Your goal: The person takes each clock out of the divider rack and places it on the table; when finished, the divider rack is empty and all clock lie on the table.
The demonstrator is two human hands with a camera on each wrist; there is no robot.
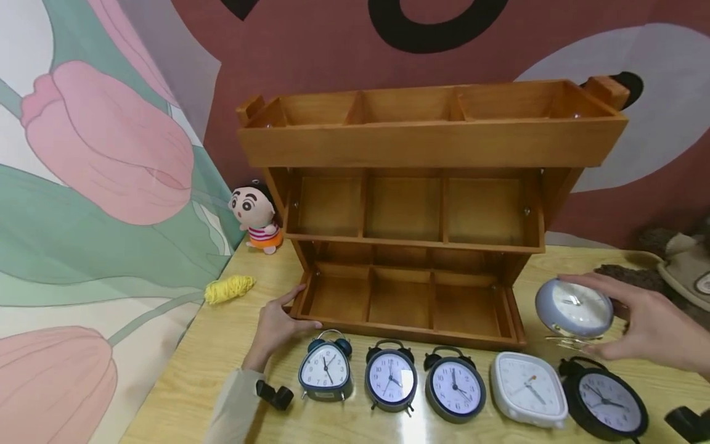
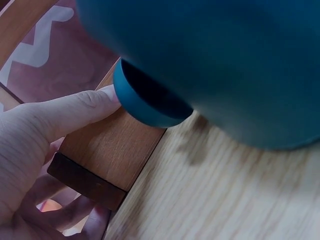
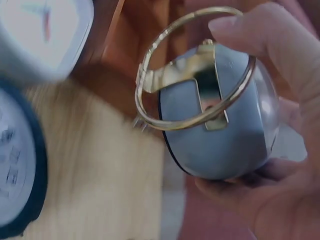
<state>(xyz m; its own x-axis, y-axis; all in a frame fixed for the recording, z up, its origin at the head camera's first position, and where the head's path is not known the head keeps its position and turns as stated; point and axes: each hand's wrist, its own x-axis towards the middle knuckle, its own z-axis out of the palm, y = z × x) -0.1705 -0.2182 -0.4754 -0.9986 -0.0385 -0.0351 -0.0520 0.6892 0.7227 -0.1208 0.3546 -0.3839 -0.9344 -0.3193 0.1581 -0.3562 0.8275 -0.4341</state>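
My right hand (image 1: pixel 651 317) holds a round blue-grey alarm clock (image 1: pixel 549 305) at the right of the wooden box, over the table. The right wrist view shows the gold ring and bracket on the clock (image 3: pixel 215 150), with thumb and fingers around its body. With my left hand (image 1: pixel 274 327) I grip the front left corner of the bottom tray (image 1: pixel 410 334) of a three-tier wooden box (image 1: pixel 432 147), thumb on its front face (image 2: pixel 112 150), fingers round its end. A dark teal alarm clock (image 1: pixel 327 365) stands right beside that hand.
Along the tray's front stand two dark round alarm clocks (image 1: pixel 391 377) (image 1: pixel 456 387), a white square clock (image 1: pixel 529 390) and a black twin-bell clock (image 1: pixel 607 404). Yellow yarn (image 1: pixel 228 288) and a plush doll (image 1: pixel 257 219) sit left; a plush toy (image 1: pixel 688 265) is at far right.
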